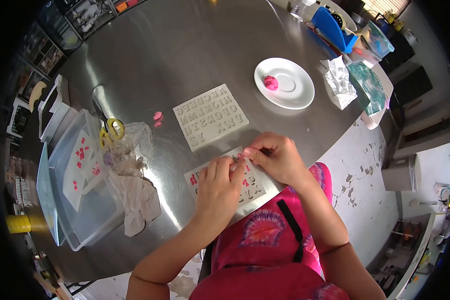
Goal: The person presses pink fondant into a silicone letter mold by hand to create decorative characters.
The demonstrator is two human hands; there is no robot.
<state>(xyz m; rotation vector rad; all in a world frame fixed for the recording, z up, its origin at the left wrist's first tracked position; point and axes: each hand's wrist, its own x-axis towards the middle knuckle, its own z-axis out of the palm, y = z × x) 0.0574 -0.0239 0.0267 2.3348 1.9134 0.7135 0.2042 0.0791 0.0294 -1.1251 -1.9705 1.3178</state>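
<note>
A pale silicone letter mold (259, 186) lies at the table's near edge, some of its letter cavities filled with pink dough. Across its upper left part rests my left hand (217, 182), fingers bent down onto the surface and a gap between them. My right hand (280, 157) is closed, thumb and forefinger pinched at the mold's top edge beside a small bit of pink dough (240, 155). The fingertips of both hands almost meet there, and they partly hide the letters underneath. Just beyond lies a second letter mold (211, 116) with unfilled cavities.
A white saucer (300, 90) holds a pink dough lump (271, 83). Two pink scraps (158, 116) lie on the metal table. At left are yellow-handled scissors (112, 131), crumpled plastic (135, 192) and a clear bin (80, 235) with pink letters on paper. Crumpled white paper (339, 82) is at right.
</note>
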